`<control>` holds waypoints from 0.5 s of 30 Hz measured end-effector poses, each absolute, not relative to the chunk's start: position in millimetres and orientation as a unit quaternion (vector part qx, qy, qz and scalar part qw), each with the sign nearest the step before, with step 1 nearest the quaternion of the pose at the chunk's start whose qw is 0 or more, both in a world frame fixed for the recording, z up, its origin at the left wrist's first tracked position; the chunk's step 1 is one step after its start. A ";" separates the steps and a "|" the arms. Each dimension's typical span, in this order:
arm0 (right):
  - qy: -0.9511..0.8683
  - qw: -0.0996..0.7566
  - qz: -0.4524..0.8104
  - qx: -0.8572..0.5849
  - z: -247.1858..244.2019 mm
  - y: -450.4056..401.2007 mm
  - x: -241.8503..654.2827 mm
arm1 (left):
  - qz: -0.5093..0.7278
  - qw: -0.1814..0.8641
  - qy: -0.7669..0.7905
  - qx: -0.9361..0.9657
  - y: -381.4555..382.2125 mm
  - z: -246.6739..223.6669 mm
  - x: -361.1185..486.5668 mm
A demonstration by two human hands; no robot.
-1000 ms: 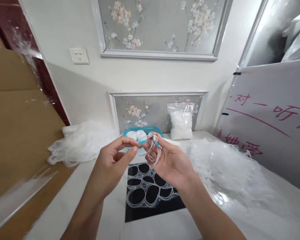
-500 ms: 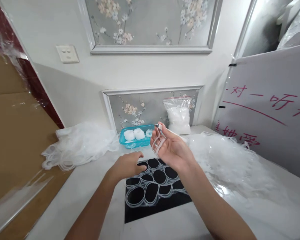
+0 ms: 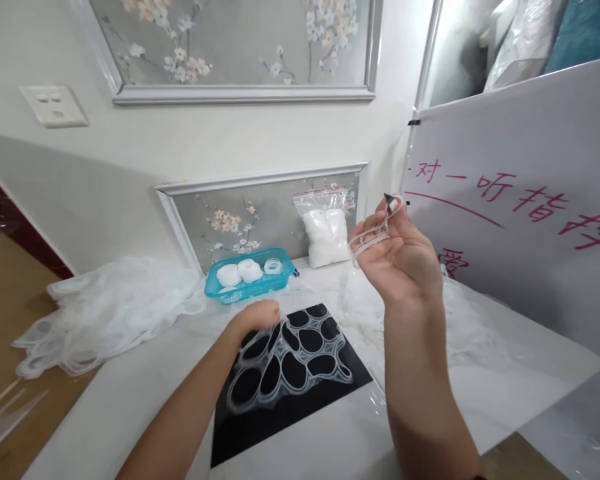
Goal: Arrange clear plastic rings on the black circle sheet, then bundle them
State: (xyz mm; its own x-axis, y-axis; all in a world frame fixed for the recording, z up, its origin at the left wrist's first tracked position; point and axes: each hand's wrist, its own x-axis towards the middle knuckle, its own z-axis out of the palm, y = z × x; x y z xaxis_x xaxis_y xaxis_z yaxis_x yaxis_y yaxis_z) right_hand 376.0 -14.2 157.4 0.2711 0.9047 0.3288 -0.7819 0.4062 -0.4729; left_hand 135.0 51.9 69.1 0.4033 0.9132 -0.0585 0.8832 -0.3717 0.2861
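Observation:
My left hand [image 3: 261, 316] is closed on the upper edge of a translucent plastic sheet with round holes [image 3: 303, 360], pulling that part up into a peak. The rest of the sheet lies over a black mat [image 3: 235, 437] on the table. Up at the right, my right hand [image 3: 400, 257] is palm up, apart from the sheet. Its thumb and forefinger pinch a small tool with a dark, pointed tip [image 3: 389, 199]; its exact kind is unclear. Several thin white rings [image 3: 373, 240] hang looped across the same hand's fingers.
A blue basket [image 3: 247, 288] with white ring stacks stands by the wall, beside a zip bag [image 3: 327, 237] of white pieces. Translucent holed sheets [image 3: 115, 310] are heaped at left, more clear plastic at right. A whiteboard [image 3: 520, 160] borders the right side.
My left hand has closed on the holed sheet and lifted its edge. My right hand has moved right and up with the tool and rings. The view has turned right.

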 end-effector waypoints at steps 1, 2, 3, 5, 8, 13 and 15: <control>-0.277 0.795 0.528 -0.110 157.4 -13.6 378.0 | 0.088 0.173 0.530 0.825 62.3 83.5 147.3; -0.273 0.799 0.524 -0.109 157.2 -12.6 378.9 | 0.130 0.208 0.517 0.820 72.3 99.8 161.5; -0.271 0.801 0.523 -0.106 156.6 -11.1 379.0 | 0.166 0.224 0.509 0.814 81.3 117.1 176.9; -0.273 0.795 0.532 -0.099 154.9 -7.4 377.2 | 0.230 0.252 0.489 0.803 94.2 151.0 208.8; -0.281 0.771 0.564 -0.092 152.2 -1.6 372.5 | 0.326 0.285 0.442 0.786 98.5 185.4 246.9; -0.231 0.741 0.627 -0.059 155.1 0.9 359.0 | 0.437 0.468 0.291 0.711 74.4 171.4 249.6; -0.196 0.725 0.658 -0.059 158.1 -0.5 348.4 | 0.479 0.458 0.322 0.676 58.5 150.2 229.8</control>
State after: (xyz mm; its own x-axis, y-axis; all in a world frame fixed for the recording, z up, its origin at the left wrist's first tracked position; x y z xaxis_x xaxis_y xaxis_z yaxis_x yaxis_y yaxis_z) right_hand 348.4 -0.5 158.1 0.0582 0.9767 0.2067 -0.9308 0.1279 -0.3424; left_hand 229.8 58.5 150.2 0.3342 0.8741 0.3525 -0.0025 -0.3732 0.9277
